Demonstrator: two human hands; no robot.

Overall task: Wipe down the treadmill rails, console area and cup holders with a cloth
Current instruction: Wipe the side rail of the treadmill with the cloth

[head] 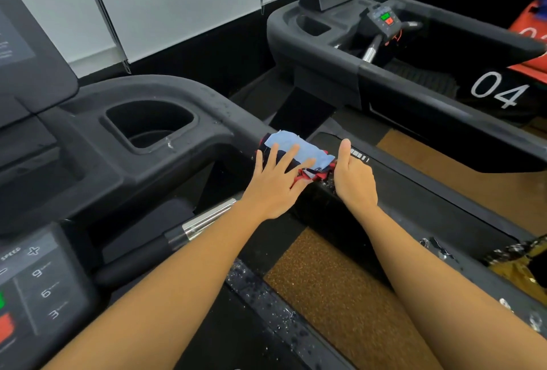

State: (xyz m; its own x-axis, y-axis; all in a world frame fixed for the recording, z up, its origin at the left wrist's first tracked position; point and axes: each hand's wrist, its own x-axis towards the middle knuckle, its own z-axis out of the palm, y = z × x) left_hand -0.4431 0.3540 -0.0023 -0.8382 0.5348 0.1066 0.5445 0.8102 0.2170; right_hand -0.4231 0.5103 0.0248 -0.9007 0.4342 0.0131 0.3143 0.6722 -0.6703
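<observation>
A folded cloth (299, 149), light blue on top with dark and red layers beneath, lies on the right-hand rail (414, 209) of the black treadmill. My left hand (273, 183) presses flat on the cloth with straight, spread fingers. My right hand (353, 175) grips the rail just right of the cloth, thumb raised, fingers curled over the far side. The cup holder (151, 126) is a deep dark recess left of the cloth. The console keypad (38, 286) with speed numbers sits at the lower left.
A chrome-tipped handlebar (204, 220) juts out under my left forearm. A second treadmill (334, 43) marked "04" stands to the right, with its own screen and buttons. Water droplets speckle the side rail (266, 298) beside brown flooring (331, 289). A pale wall is behind.
</observation>
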